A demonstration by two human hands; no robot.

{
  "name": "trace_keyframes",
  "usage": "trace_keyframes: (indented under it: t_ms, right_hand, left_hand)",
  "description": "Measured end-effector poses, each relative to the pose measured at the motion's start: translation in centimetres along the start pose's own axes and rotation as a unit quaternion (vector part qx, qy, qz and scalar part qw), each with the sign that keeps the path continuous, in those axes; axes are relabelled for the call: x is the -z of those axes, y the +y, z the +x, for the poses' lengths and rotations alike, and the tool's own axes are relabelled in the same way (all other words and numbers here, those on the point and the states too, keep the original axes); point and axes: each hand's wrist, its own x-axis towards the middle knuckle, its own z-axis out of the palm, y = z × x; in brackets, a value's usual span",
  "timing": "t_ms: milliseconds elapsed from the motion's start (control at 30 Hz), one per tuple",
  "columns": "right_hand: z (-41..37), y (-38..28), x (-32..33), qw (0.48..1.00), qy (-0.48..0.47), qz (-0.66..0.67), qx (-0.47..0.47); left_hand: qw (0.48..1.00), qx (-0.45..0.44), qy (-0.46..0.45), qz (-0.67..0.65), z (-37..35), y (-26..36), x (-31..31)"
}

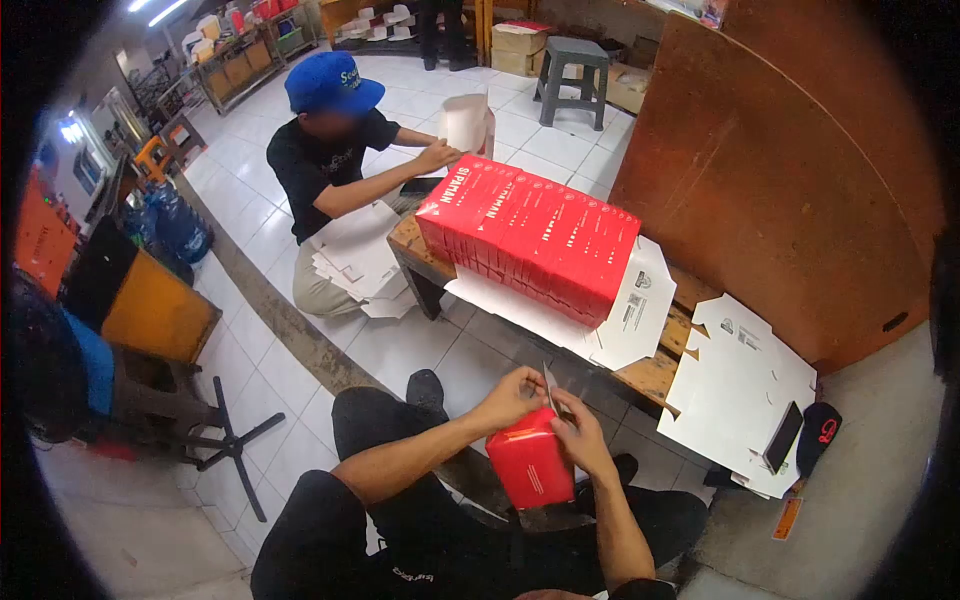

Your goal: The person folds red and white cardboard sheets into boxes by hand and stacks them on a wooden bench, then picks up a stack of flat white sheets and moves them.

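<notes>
A red cardboard box with small white print is held up over my lap, tilted, a pale flap standing at its far edge. My left hand has its fingers bent in a pinch at the top left of this box, by the flap. On the other side, my right hand grips the upper right edge, thumb toward the flap. What lies between the fingertips is partly hidden. Beyond the hands, a block of closely packed red boxes rests on a white card sheet.
A wooden bench carries the packed boxes. Flat white cardboard blanks lie at right, with a phone and a black cap. Across sits a person in a blue cap handling cardboard. A grey stool stands behind.
</notes>
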Motion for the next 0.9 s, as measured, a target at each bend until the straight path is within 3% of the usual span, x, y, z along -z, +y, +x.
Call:
trace_keyframes:
  t_ms: [100, 200, 300, 333, 433, 533, 667, 767, 900]
  right_hand:
    - [0.1, 2.1, 0.9, 0.995, -0.003, -0.084, 0.048]
    - [0.1, 3.7, 1.9, 0.995, 0.006, -0.098, 0.014]
    - [0.3, 4.6, 3.3, 0.987, 0.081, -0.008, -0.141]
    - [0.5, 5.0, 3.4, 0.972, 0.124, 0.086, -0.178]
    - [0.5, 2.7, 2.5, 0.928, 0.21, 0.213, -0.222]
    - [0.3, 4.3, 2.7, 0.937, 0.222, 0.199, -0.181]
    - [0.1, 4.1, 2.1, 0.953, 0.199, 0.072, -0.218]
    - [0.0, 9.4, 1.8, 0.94, 0.241, 0.164, -0.178]
    - [0.5, 4.4, 0.7, 0.906, 0.185, 0.314, -0.214]
  left_hand:
    - [0.996, -0.002, 0.032, -0.079, 0.7, 1.3, 1.3]
    - [0.984, -0.019, 0.076, -0.16, 1.1, 2.8, 2.8]
    - [0.968, 0.002, 0.139, -0.207, 1.1, 4.6, 4.1]
    - [0.966, 0.022, 0.148, -0.21, 1.2, 4.1, 4.5]
    - [0.958, -0.002, 0.161, -0.236, 1.4, 2.9, 4.2]
    - [0.948, 0.061, 0.164, -0.265, 0.7, 3.0, 4.8]
    - [0.937, 0.106, 0.18, -0.282, -0.9, 3.1, 5.0]
    - [0.918, 0.085, 0.214, -0.323, 0.1, 0.8, 5.5]
    - [0.914, 0.102, 0.241, -0.309, 0.4, 1.0, 4.9]
